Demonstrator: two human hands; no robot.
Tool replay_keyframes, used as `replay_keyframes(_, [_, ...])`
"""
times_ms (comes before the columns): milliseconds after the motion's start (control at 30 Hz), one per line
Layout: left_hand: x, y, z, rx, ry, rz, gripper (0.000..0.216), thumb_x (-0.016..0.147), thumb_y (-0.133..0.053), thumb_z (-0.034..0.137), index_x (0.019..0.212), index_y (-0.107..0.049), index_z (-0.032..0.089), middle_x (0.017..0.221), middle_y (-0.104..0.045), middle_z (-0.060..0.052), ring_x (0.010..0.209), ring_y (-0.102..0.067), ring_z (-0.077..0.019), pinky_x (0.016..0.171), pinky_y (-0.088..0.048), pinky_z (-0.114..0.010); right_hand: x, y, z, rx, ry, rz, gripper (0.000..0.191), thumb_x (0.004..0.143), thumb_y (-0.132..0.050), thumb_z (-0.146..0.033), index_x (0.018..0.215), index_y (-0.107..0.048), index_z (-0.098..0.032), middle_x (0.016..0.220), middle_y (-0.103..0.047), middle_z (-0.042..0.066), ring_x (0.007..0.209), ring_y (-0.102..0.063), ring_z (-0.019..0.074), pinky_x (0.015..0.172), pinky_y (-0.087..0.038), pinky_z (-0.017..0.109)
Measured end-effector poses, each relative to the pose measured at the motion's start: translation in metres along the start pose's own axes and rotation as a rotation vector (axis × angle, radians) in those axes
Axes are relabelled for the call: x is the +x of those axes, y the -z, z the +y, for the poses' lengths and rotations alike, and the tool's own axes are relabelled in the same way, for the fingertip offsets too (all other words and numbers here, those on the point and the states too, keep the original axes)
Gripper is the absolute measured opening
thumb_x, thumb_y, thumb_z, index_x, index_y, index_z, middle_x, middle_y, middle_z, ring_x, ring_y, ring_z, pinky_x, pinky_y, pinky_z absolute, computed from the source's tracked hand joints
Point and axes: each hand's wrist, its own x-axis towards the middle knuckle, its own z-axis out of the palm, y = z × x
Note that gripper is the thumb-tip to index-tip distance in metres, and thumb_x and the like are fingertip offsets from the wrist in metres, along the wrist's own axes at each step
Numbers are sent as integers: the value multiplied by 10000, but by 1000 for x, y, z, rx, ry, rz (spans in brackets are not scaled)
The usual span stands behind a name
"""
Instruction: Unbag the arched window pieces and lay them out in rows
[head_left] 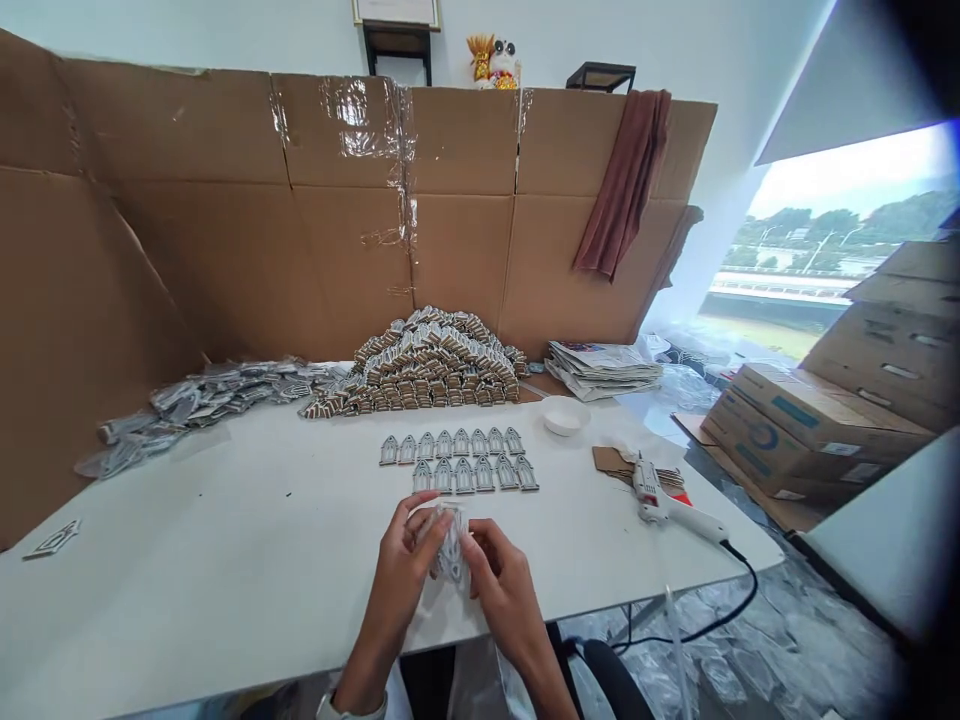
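Both hands meet over the near edge of the white table. My left hand and my right hand are closed around a small clear plastic packet with a grey arch-shaped piece between them. Just beyond them lie two rows of several grey arch-shaped pieces, flat on the table. Behind those rises a big heap of stacked brown-edged pieces.
A white glue gun lies at the right, cord hanging off the edge. A small white bowl, stacked papers, empty clear packets at left, a cardboard wall behind, cartons on the right floor.
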Motion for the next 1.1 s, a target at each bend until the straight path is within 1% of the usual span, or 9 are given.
replay_keyframes(133, [-10,-8,-8,-80,64,8,565,805,-863,618,1201,-673,263,1078,-767,-85,791,-692,-207,548,-491,-272,0,1,6,-30,16,22,426,1071,-568,-577,996,-707,-181,782,-642,1,652,-506,138,583,-427,243])
replay_keyframes(233, [-20,-16,-11,-221,90,57,521,828,-876,569,1185,-689,239,1174,-773,-108,956,-734,-235,740,-570,-301,-1,1,7,-26,-7,80,429,1071,-567,-576,991,-732,-189,806,-678,16,701,-573,160,616,-465,255])
replay_keyframes(333, [-31,-29,-12,-406,110,126,484,864,-881,496,1216,-698,219,1219,-768,-108,1101,-729,-246,935,-560,-317,-1,-2,2,-26,-20,171,394,1047,-616,-573,1004,-760,-209,907,-727,39,774,-630,182,659,-514,270])
replay_keyframes(433, [-39,-40,-12,-571,138,187,477,895,-867,471,1269,-690,234,1230,-758,-94,1104,-721,-221,868,-557,-265,-2,-7,-9,-63,10,247,336,1026,-670,-539,994,-795,-229,980,-736,49,786,-637,178,670,-530,274])
replay_keyframes(567, [-40,-45,-11,-772,149,242,434,895,-878,427,1251,-700,253,1240,-752,-72,1055,-730,-197,793,-571,-244,1,-15,-22,-82,41,299,271,991,-737,-497,948,-827,-246,977,-736,47,753,-640,163,571,-477,254])
replay_keyframes(633, [-37,-43,-10,-860,156,253,404,873,-900,399,1199,-721,242,1183,-764,-54,1021,-738,-189,771,-577,-240,4,-17,-26,-99,44,283,252,982,-752,-481,916,-833,-251,948,-736,37,710,-628,151,544,-457,252])
replay_keyframes(733, [-33,-38,-5,-1008,234,197,354,870,-897,413,1111,-752,199,1071,-787,-51,964,-756,-200,769,-594,-266,9,-18,-34,-155,77,221,224,984,-748,-447,890,-830,-261,931,-739,21,664,-606,134,570,-467,259])
replay_keyframes(900, [-33,-29,0,-1115,340,107,362,925,-831,470,1076,-764,148,1078,-807,-89,1050,-773,-274,855,-621,-328,16,-20,-50,-285,159,151,215,997,-716,-399,850,-788,-259,884,-732,8,699,-620,150,652,-498,273])
replay_keyframes(1100, [-34,-28,-8,-1119,391,148,327,955,-816,394,1191,-730,184,1126,-796,-82,1015,-787,-259,694,-595,-265,18,-17,-61,-411,165,108,216,1013,-688,-422,880,-765,-270,878,-736,-7,680,-645,149,662,-500,279])
